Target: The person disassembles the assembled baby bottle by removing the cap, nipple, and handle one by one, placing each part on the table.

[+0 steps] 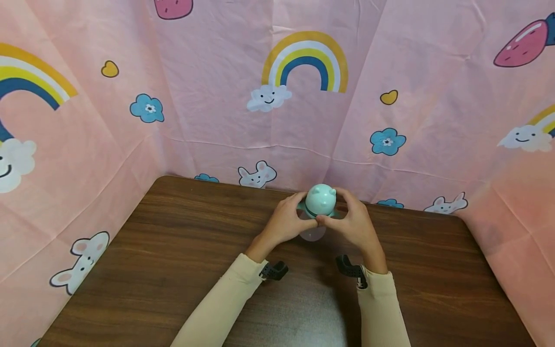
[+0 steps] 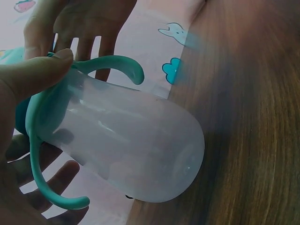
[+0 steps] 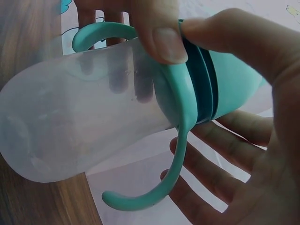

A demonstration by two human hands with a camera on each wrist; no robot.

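Note:
Both hands hold a baby bottle near the far edge of the table. It has a domed mint cap [image 1: 321, 200] with small ear-like bumps, a dark teal collar [image 3: 201, 79], two curved green handles [image 2: 112, 63] and a clear, frosted body [image 2: 131, 136]. My left hand [image 1: 286, 220] grips around the handle ring, its thumb pressed on the ring. From the other side my right hand [image 1: 355, 221] grips the cap and collar, with its thumb at the collar, close to the left thumb. Several fingers curl behind the bottle, partly hidden by it.
A dark wood-grain table [image 1: 182, 250] lies under the hands. Pink cloth [image 1: 217, 96] printed with rainbows, clouds and rabbits hangs along its back and sides. Each wrist wears a black strap mount [image 1: 274, 271] over a cream sleeve [image 1: 221, 308].

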